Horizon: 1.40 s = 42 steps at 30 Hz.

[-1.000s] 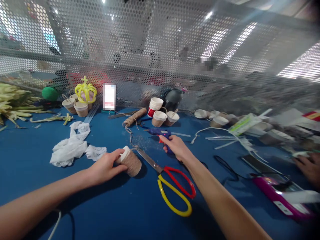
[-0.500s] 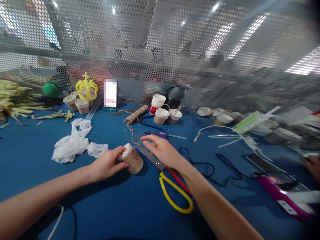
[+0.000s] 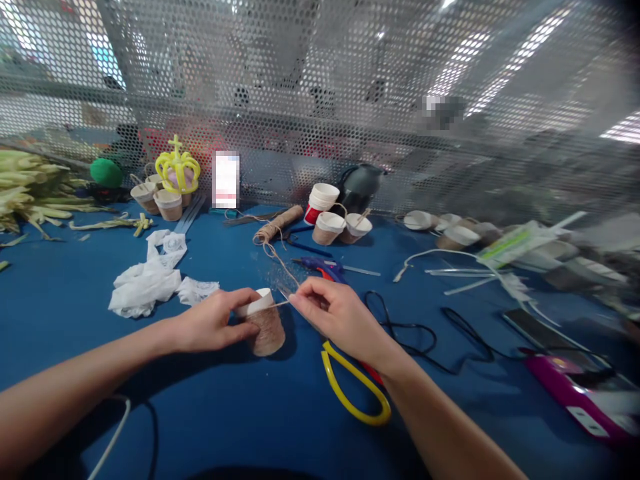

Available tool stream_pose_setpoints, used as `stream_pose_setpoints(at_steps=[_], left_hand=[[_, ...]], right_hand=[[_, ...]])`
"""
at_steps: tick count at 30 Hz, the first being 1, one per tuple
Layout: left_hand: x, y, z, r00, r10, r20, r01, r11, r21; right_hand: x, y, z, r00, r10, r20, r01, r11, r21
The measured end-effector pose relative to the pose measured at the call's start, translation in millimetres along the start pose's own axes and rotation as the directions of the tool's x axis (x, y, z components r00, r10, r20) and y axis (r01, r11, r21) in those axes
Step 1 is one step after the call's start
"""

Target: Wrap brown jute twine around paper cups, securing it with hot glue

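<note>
My left hand point(image 3: 217, 321) grips a small paper cup point(image 3: 267, 330) by its side; brown twine is wound round the cup and its white rim stays bare. In a pinch, my right hand point(image 3: 327, 310) holds a strand of twine point(image 3: 284, 303) that stretches from the cup's upper edge. Behind, a roll of twine point(image 3: 278, 223) lies with its loose end trailing toward my right hand. Scissors point(image 3: 350, 393) with yellow and red handles lie beneath my right hand and wrist, which hide most of the blades.
A blue glue gun point(image 3: 327, 268) lies just beyond my right hand, its black cord point(image 3: 425, 340) running right. Crumpled white lace point(image 3: 145, 287) is at left. Several wrapped cups point(image 3: 330, 229) stand by the mesh wall point(image 3: 280, 80). A magenta power strip point(image 3: 565, 393) lies at right.
My right hand has closed from loosely spread fingers into a pinch on the twine. The cup now stands more upright in my left hand. The camera view has shifted slightly.
</note>
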State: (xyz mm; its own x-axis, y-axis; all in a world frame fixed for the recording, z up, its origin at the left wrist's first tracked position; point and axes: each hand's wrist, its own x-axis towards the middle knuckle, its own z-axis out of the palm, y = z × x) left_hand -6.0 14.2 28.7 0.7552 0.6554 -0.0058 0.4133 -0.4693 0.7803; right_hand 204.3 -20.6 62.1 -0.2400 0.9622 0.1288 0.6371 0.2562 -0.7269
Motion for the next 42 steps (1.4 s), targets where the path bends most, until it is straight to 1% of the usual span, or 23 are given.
stream_pose_setpoints(at_steps=[3, 9, 18, 26, 33, 38, 40, 42], left_hand=[[-0.8, 1.4, -1.5, 1.0, 0.011, 0.005, -0.011, 1.0, -0.019], [-2.6, 5.4, -4.0, 0.997, 0.063, 0.039, -0.059, 0.993, -0.104], [-3.7, 7.7, -5.0, 0.995, 0.09, 0.047, -0.081, 0.983, -0.164], [-5.8, 7.8, -4.6, 0.994, 0.089, 0.064, -0.074, 0.974, -0.216], [-6.1, 8.7, -5.0, 0.994, 0.085, 0.07, -0.063, 0.96, -0.271], [-6.9, 8.6, -4.0, 0.995, 0.083, 0.061, -0.054, 0.926, -0.374], [-7.3, 9.4, -4.0, 0.995, 0.086, 0.054, -0.053, 0.892, -0.448], [-8.0, 10.3, -4.4, 0.994, 0.087, 0.066, -0.042, 0.859, -0.51]], right_hand=[[-0.5, -0.9, 0.0, 1.0, -0.013, -0.004, 0.013, 0.999, -0.049], [1.4, 5.0, 2.6, 1.0, 0.021, -0.001, -0.021, 0.997, -0.069], [2.1, 9.1, 5.0, 0.999, 0.024, 0.043, -0.023, 0.999, -0.04], [2.0, 8.3, 7.6, 0.996, 0.037, 0.078, -0.036, 0.999, -0.02], [1.8, 7.3, 8.9, 0.99, 0.063, 0.124, -0.075, 0.993, 0.089], [2.8, 10.6, 9.6, 0.987, 0.061, 0.148, -0.101, 0.954, 0.282], [3.2, 12.3, 9.2, 0.975, 0.062, 0.214, -0.136, 0.926, 0.351], [3.3, 14.2, 8.7, 0.947, 0.067, 0.314, -0.2, 0.887, 0.416]])
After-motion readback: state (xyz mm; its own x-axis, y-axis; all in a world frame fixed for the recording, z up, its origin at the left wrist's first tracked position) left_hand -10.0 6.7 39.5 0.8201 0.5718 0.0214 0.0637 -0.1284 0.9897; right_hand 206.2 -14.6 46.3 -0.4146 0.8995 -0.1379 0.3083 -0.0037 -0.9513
